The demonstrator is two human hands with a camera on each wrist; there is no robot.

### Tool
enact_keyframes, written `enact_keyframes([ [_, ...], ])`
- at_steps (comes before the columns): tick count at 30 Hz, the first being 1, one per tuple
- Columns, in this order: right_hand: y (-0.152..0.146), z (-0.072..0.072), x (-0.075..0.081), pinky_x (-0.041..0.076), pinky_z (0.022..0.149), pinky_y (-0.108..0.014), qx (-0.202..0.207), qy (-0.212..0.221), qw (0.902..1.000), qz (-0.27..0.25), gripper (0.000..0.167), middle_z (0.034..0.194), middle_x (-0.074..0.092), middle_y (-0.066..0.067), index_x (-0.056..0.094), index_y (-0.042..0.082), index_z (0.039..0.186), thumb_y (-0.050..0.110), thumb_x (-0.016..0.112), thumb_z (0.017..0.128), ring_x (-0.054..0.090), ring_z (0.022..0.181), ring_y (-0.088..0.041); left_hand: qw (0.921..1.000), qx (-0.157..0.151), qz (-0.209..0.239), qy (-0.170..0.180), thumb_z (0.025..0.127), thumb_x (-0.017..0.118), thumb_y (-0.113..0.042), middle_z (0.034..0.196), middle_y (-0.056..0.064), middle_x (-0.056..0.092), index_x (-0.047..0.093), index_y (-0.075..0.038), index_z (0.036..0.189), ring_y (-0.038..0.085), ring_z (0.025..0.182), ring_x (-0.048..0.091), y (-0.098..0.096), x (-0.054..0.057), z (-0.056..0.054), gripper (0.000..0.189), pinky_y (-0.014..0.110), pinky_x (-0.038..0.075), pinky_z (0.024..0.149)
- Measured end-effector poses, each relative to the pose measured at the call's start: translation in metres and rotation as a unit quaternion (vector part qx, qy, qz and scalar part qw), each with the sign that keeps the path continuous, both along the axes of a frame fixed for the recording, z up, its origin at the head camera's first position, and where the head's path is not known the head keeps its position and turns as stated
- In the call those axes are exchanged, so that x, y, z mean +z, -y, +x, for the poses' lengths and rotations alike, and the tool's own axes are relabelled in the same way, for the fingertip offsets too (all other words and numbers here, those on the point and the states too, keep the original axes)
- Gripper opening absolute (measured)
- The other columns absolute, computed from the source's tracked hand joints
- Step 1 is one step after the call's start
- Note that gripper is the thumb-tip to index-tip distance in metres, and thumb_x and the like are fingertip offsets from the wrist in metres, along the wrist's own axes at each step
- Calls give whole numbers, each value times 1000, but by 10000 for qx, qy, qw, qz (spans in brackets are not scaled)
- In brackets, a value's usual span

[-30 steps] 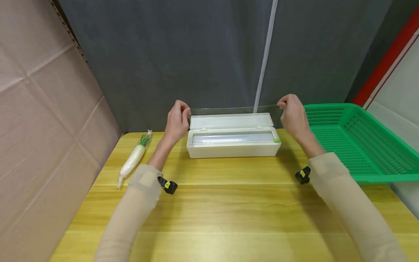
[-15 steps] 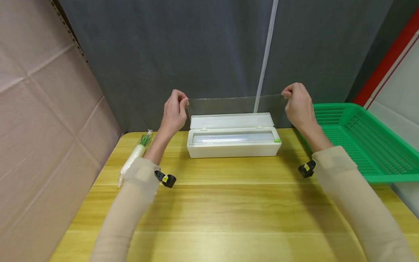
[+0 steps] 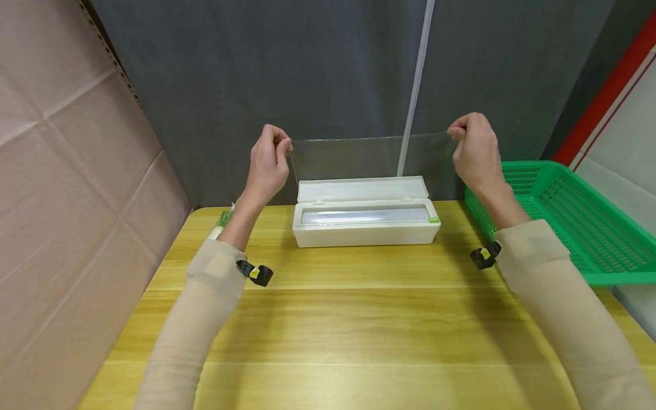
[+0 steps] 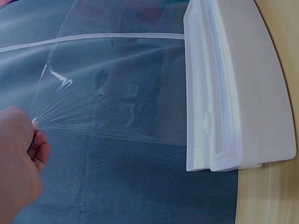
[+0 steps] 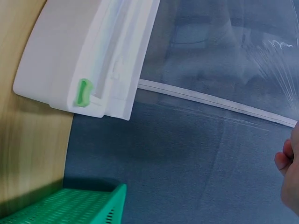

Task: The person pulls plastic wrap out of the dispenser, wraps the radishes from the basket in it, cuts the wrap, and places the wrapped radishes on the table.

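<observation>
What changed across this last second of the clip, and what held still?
Both hands rose: the left hand and right hand, each pinching a top corner of the cling film, lifted it higher, so more film now stands drawn up out of the white dispenser box. Neither hand let go. The box with its lid open, the green basket and the table stayed put.

A wooden tabletop [image 3: 359,319] carries the rest. A white radish [image 3: 221,223] with green leaves lies near its far left corner. A green basket [image 3: 574,222] sits at the tabletop's right edge, overhanging it. Brown cardboard [image 3: 66,188] stands along the tabletop's left side. A grey curtain [image 3: 307,85] with a white strip [image 3: 416,85] hangs behind the tabletop.
</observation>
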State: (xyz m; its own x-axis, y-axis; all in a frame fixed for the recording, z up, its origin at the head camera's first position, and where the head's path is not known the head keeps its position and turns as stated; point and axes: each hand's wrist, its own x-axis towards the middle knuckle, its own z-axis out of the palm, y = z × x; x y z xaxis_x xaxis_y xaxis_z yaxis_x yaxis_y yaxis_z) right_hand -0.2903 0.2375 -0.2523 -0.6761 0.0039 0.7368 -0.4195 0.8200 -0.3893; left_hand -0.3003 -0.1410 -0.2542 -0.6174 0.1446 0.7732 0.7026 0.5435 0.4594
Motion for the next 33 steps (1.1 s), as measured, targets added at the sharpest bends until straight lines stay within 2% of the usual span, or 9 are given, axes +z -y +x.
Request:
enact_keyframes([
  [5,-2,0,5,48,87,-53,32,-178,9998,-16,24,104,54,-28,54,-12,107,9,41,108,56,98,-43,10000,-25,-7,-85,105,49,-3,93,21,57,49,2,102,31,83,55,0,5,0,6,36,46,77],
  [15,-1,3,19,50,93,-52,-111,34,9999,-41,25,109,54,-26,54,-10,112,10,39,109,57,104,-42,9997,-41,80,-233,105,50,-3,91,20,56,50,1,101,29,82,54,0,16,1,6,33,44,76],
  [20,-2,7,23,50,93,-52,23,-13,10000,-49,25,109,54,-27,54,-10,113,10,40,109,57,104,-42,9996,-115,233,-148,105,50,-4,91,19,56,51,5,101,27,81,53,-1,18,5,10,32,42,75],
  [22,-4,9,24,50,94,-50,72,0,10000,-15,26,110,54,-26,54,-10,113,11,40,109,57,104,-41,9994,-161,312,-69,105,50,-6,90,18,55,51,6,102,25,81,52,-2,18,6,12,30,41,75],
  [24,-7,12,25,49,93,-42,116,32,9999,32,26,110,55,-25,54,-10,114,13,41,109,58,104,-39,9990,-212,400,16,106,49,-7,90,16,54,51,6,101,22,80,50,-2,18,7,13,29,40,74],
  [27,-9,16,26,44,86,-31,202,75,9997,135,28,109,55,-25,54,-9,114,15,42,109,56,99,-36,9985,-272,472,87,106,48,-8,89,13,52,50,4,101,19,80,48,-3,17,10,13,27,39,74],
  [33,-11,30,28,35,77,-28,407,274,9985,251,28,106,55,-24,53,-10,115,15,43,109,48,87,-28,9965,-534,649,-32,107,47,-6,84,10,49,47,3,97,17,74,45,-1,14,17,13,27,36,70],
])
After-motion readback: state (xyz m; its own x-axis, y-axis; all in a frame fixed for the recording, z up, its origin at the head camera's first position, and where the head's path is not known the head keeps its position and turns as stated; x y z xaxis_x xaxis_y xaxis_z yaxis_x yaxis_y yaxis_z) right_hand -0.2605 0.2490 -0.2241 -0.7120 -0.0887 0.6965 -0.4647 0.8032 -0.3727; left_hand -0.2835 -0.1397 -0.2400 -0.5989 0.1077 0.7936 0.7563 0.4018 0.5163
